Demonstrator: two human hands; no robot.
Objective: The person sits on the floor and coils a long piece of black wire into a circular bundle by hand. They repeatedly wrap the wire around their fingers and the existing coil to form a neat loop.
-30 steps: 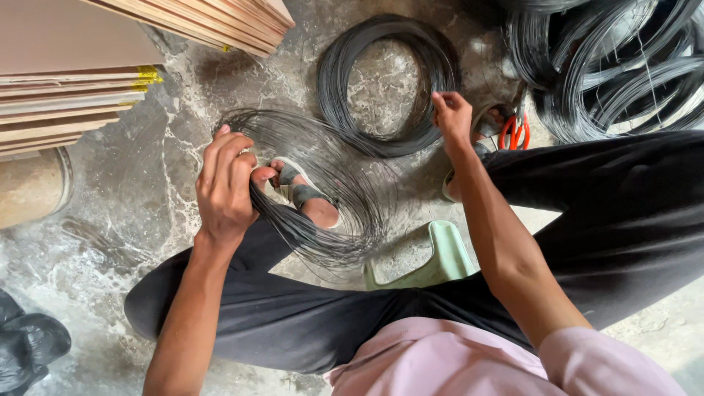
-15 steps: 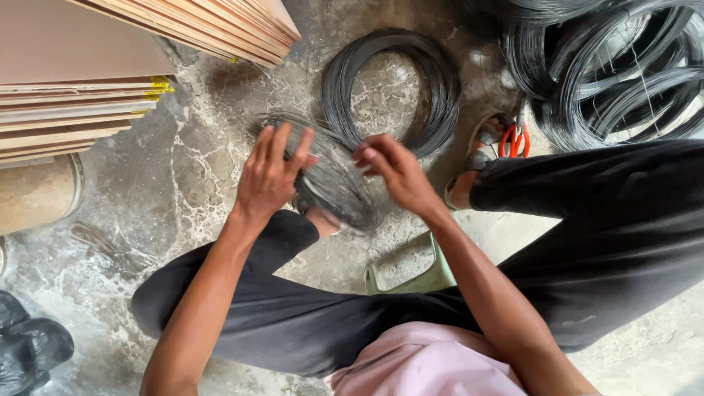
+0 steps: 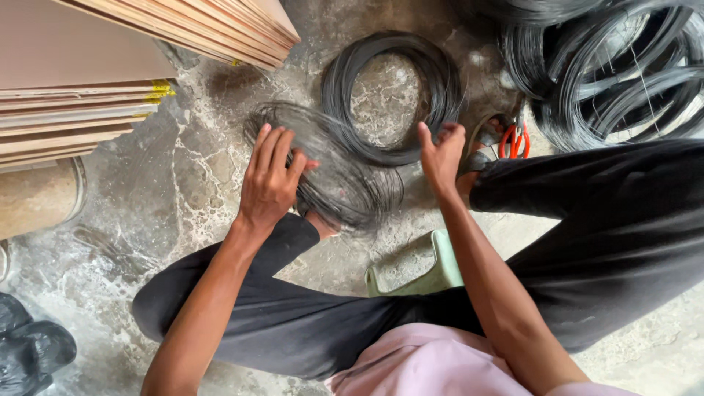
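Observation:
A loose coil of thin dark wire (image 3: pixel 334 172) lies over my foot on the concrete floor. My left hand (image 3: pixel 270 182) lies over the coil's left side with fingers wrapped on it and the thumb toward the middle. My right hand (image 3: pixel 440 154) is raised to the right of that coil, beside my right knee. Its fingertips are pinched on a thin wire strand that is barely visible. A second, tidier wire coil (image 3: pixel 440 81) lies flat on the floor just beyond both hands.
Big bundles of black wire (image 3: pixel 609 73) fill the top right. Red-handled pliers (image 3: pixel 515 139) lie by my right knee. Plywood stacks (image 3: pixel 81 103) stand at left and top. I sit on a green stool (image 3: pixel 414 268). A black bag (image 3: pixel 29 348) sits bottom left.
My right hand went from the far coil to the near coil, then pulled back right and up. My left hand shifted on the near coil, which turned and spread.

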